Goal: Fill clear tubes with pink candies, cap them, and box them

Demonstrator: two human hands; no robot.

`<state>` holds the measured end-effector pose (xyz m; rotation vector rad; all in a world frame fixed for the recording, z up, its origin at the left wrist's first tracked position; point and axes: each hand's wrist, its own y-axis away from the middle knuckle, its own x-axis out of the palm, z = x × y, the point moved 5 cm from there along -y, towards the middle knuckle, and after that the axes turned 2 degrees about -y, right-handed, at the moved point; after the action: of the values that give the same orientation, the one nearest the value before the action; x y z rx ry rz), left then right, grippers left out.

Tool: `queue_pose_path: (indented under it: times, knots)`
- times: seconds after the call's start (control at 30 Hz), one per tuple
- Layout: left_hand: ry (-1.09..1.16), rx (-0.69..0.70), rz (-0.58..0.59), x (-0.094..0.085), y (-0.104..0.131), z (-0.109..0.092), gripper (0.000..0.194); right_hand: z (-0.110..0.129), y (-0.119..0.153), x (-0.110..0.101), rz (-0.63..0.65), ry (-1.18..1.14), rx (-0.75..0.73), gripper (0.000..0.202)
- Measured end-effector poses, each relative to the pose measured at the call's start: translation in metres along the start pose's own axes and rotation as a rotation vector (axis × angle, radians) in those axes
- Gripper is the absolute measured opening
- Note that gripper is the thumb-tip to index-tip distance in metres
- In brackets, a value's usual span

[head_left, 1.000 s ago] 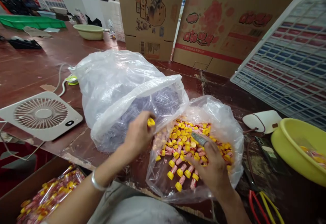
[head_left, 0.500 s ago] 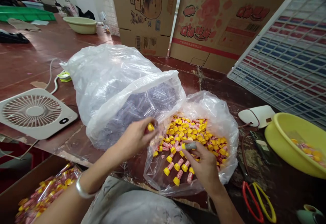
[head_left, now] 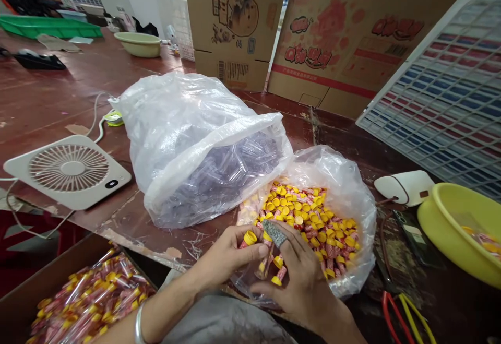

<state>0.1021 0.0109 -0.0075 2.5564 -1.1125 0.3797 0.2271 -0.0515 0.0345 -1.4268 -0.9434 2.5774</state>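
Note:
My left hand (head_left: 225, 258) is closed on a small yellow-capped vial (head_left: 249, 238) with red-and-white contents. A clear plastic tube (head_left: 263, 261) stands between its fingertips and my right hand (head_left: 303, 268). The right index finger, wrapped in grey tape (head_left: 274, 233), presses at a yellow cap at the tube's upper end, and the right thumb curls near its lower end. Just beyond the hands lies an open clear bag (head_left: 362, 224) full of yellow-capped vials (head_left: 313, 213). Behind the left hand, a white sack (head_left: 188, 104) opens on many clear tubes (head_left: 223, 169).
A cardboard box (head_left: 15, 289) of filled tubes sits at lower left, below a white fan (head_left: 72, 169). To the right are a yellow basin (head_left: 442, 229), a phone (head_left: 417, 237) and scissors (head_left: 393, 315). Cardboard sheets (head_left: 324, 36) and a white grid crate (head_left: 438, 88) stand behind.
My hands have come together in front of the clear bag, the left moving right and down, the right moving left and down. The view has shifted slightly left.

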Motion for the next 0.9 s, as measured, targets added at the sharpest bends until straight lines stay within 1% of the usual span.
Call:
queue_pose_path:
  times: [0.07, 0.13, 0.2, 0.23, 0.27, 0.3, 0.33, 0.37, 0.4, 0.43, 0.47, 0.5, 0.53, 0.57, 0.63, 0.7, 0.77, 0.8, 0.83, 0.9]
  knots:
    - [0.078, -0.04, -0.014, 0.002, -0.001, 0.006, 0.033, 0.002, 0.004, 0.007, -0.094, 0.061, 0.007, 0.058]
    - [0.122, -0.062, 0.008, 0.006, -0.005, 0.008, 0.034, 0.003, 0.005, 0.013, -0.146, 0.068, 0.017, 0.053]
    - [0.093, -0.079, 0.056, 0.008, -0.01, 0.007, 0.034, 0.003, 0.003, 0.015, -0.123, 0.064, 0.012, 0.055]
    - [0.021, -0.081, 0.066, 0.007, -0.014, 0.005, 0.032, 0.001, 0.002, 0.014, -0.087, 0.064, 0.007, 0.059]
    - [-0.108, -0.066, 0.044, 0.002, -0.018, 0.001, 0.028, -0.002, 0.002, 0.013, -0.042, 0.069, 0.01, 0.064]
    - [-0.292, -0.035, -0.017, -0.006, -0.021, -0.006, 0.024, -0.008, 0.003, 0.01, 0.001, 0.08, 0.027, 0.072]
    - [-0.521, 0.014, -0.116, -0.017, -0.024, -0.016, 0.019, -0.017, 0.005, 0.005, 0.026, 0.099, 0.061, 0.078]
    - [-0.777, 0.081, -0.245, -0.028, -0.026, -0.029, 0.015, -0.027, 0.01, -0.001, 0.027, 0.126, 0.111, 0.081]
    - [-1.034, 0.16, -0.386, -0.039, -0.026, -0.045, 0.013, -0.039, 0.016, -0.009, 0.007, 0.16, 0.172, 0.078]
    - [-1.267, 0.231, -0.512, -0.048, -0.025, -0.061, 0.014, -0.05, 0.023, -0.016, -0.026, 0.195, 0.23, 0.071]
    - [-1.463, 0.286, -0.602, -0.054, -0.026, -0.076, 0.014, -0.06, 0.031, -0.022, -0.056, 0.226, 0.276, 0.06]
    - [-1.618, 0.327, -0.655, -0.059, -0.027, -0.088, 0.015, -0.069, 0.038, -0.026, -0.064, 0.244, 0.309, 0.048]
    - [-1.739, 0.356, -0.665, -0.062, -0.031, -0.098, 0.015, -0.075, 0.045, -0.028, -0.056, 0.246, 0.329, 0.037]
    - [-1.833, 0.373, -0.636, -0.063, -0.038, -0.105, 0.016, -0.078, 0.049, -0.028, -0.034, 0.235, 0.334, 0.03]
    - [-1.966, 0.394, -0.501, -0.062, -0.057, -0.111, 0.018, -0.08, 0.055, -0.025, 0.017, 0.192, 0.318, 0.021]
    - [-2.043, 0.402, -0.324, -0.06, -0.079, -0.109, 0.019, -0.077, 0.057, -0.023, 0.038, 0.162, 0.3, 0.017]
    - [-2.074, 0.399, -0.198, -0.059, -0.096, -0.104, 0.018, -0.073, 0.058, -0.02, 0.052, 0.152, 0.304, 0.014]
    - [-2.068, 0.402, -0.169, -0.059, -0.101, -0.103, 0.018, -0.071, 0.058, -0.018, 0.063, 0.146, 0.311, 0.014]
    - [-2.039, 0.416, -0.164, -0.06, -0.103, -0.103, 0.018, -0.068, 0.058, -0.016, 0.084, 0.136, 0.318, 0.013]
    - [-1.883, 0.459, -0.215, -0.061, -0.097, -0.105, 0.014, -0.063, 0.058, -0.009, 0.133, 0.112, 0.327, 0.013]
